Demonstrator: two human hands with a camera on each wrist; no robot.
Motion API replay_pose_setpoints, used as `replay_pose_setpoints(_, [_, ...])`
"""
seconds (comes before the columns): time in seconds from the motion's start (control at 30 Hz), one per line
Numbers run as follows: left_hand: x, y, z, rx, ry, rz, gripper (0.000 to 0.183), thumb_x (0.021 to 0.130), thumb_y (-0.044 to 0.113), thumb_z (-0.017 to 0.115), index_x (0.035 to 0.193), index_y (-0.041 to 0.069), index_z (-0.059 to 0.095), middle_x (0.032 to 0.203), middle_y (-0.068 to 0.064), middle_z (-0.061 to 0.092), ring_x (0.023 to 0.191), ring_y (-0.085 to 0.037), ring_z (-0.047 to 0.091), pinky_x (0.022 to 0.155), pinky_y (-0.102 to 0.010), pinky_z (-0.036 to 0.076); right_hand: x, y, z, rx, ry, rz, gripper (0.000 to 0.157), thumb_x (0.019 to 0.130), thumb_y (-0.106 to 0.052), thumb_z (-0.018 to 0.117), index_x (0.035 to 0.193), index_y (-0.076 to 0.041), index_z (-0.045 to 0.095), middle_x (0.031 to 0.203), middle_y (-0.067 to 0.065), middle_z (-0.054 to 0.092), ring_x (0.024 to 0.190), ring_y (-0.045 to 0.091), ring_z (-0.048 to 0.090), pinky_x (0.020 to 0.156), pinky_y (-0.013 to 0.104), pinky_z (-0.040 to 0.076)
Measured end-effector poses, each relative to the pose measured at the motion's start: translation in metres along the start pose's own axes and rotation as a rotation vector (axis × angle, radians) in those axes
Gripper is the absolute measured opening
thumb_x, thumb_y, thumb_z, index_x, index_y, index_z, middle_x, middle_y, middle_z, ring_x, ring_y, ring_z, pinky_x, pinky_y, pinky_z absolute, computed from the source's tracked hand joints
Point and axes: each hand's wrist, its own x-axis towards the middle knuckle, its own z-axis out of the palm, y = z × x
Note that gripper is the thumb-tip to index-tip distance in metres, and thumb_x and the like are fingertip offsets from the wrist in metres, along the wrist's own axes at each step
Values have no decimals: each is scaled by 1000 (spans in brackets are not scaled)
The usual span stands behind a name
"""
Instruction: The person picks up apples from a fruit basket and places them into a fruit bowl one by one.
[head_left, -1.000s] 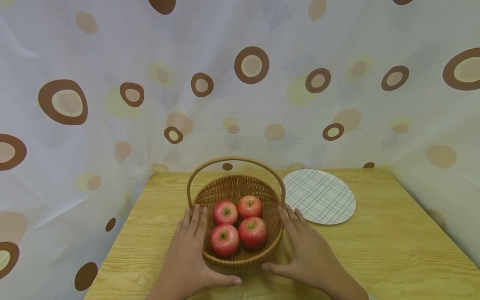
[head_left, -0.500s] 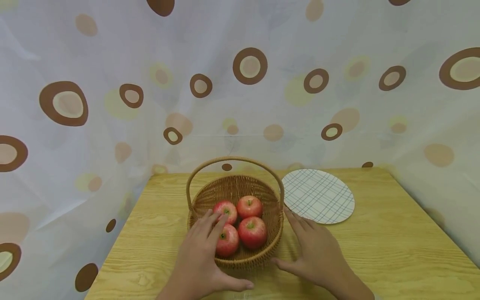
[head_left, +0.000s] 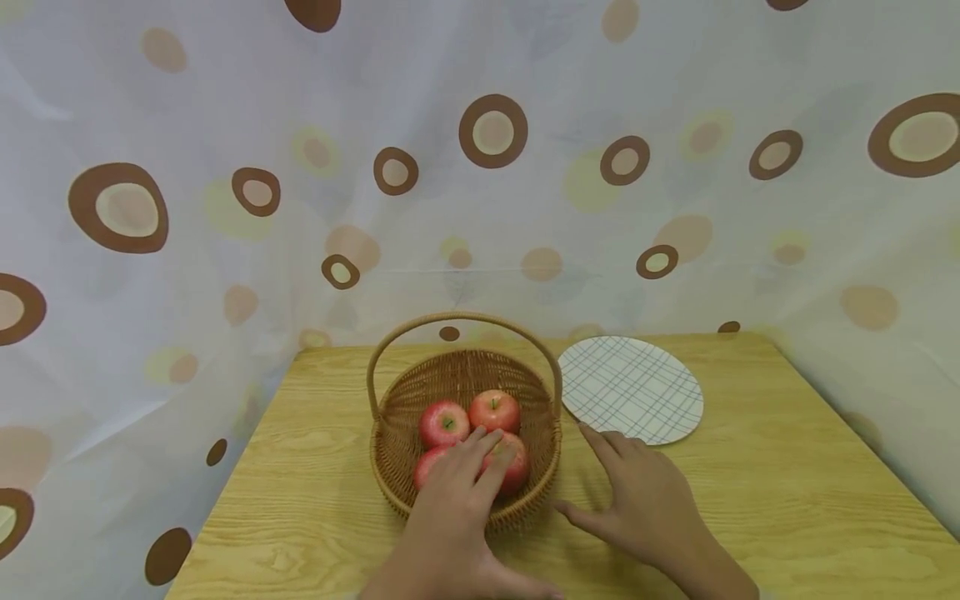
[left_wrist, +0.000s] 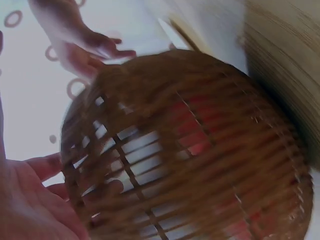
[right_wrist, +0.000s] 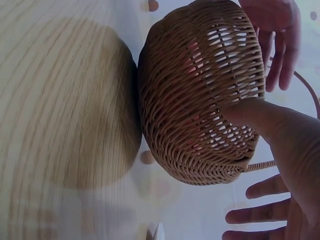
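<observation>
Spotted curtain (head_left: 442, 225) behind both hands, wood table (head_left: 765, 492) below. Left hand (head_left: 465, 508) over near rim of basket (head_left: 461, 371), fingers extended, thumb spread wide; contact with apples (head_left: 495, 411) unclear. Four apples in basket, the nearer two partly hidden under that hand. Right hand (head_left: 651, 500) spread, just beside basket. Checked plate (head_left: 633, 387) beyond right fingertips.

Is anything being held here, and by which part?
Nothing is held: the left hand is open over the basket, the right hand open beside it.
</observation>
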Motion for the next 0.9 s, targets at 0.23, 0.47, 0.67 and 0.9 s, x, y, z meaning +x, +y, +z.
replay_pose_setpoints(0.23, [14,18,11,-6,-4,99,121,62,83,86,154,10,55,159,-9,53,150,-29,50,114,-50,52,-1,18,2,3,-17,8,80,86,-62,80,145,-11,65,129,13,73,112,37,72,92,57,60])
replay_pose_setpoints(0.47, [23,36,27,-27,-101,158,88,87,72,75,151,14,58,158,-11,53,151,-31,49,119,-47,48,-2,52,5,0,-65,40,77,91,-62,75,144,-8,65,141,20,68,124,45,67,97,66,56])
replay_pose_setpoints(0.67, [28,46,41,-26,-140,208,81,92,65,73,153,15,56,158,-11,53,152,-32,47,123,-47,44,-5,72,10,27,-98,83,80,95,-65,69,146,-3,63,145,26,63,130,51,61,101,70,52])
replay_pose_setpoints(0.9, [33,53,56,42,-181,263,78,98,68,63,153,13,57,159,-10,53,151,-30,49,118,-46,49,-5,84,9,20,-135,121,81,97,-66,66,148,-3,60,153,29,55,139,57,51,105,75,46])
